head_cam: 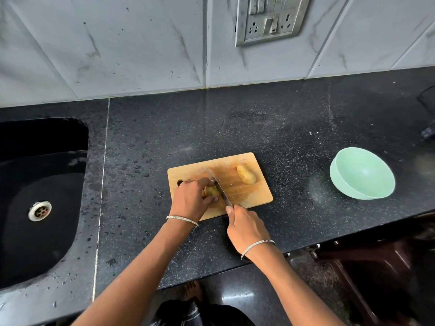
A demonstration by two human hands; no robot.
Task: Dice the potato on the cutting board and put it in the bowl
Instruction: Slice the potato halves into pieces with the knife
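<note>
Nearest the camera, two bare forearms reach in from the bottom edge, each wrist wearing a thin silver bangle point(257, 245). The right hand point(244, 228) is closed round the handle of a knife point(219, 187), the fingers curled and the forefinger lying along the top near the blade. The handle itself is hidden inside the fist. The left hand point(191, 198) curls its fingers and thumb over a potato piece point(211, 191) and pins it to the near left part of the cutting board point(249, 194). The blade runs diagonally away from the person, lying against the right side of that piece. Whether its edge has entered the flesh cannot be told. A second potato piece point(246, 174) lies alone toward the far right corner of the board, apart from both hands. No cubes show anywhere, so the dicing looks barely begun: both pieces need slicing and cross-cutting, and then everything has to be carried over. The mint-green bowl point(335, 177) stands well to the right on the dark speckled counter point(282, 128), with nothing visible inside. To the far left is a black sink point(42, 161), and beyond the counter a tiled wall carries a switch plate point(270, 20)
</note>
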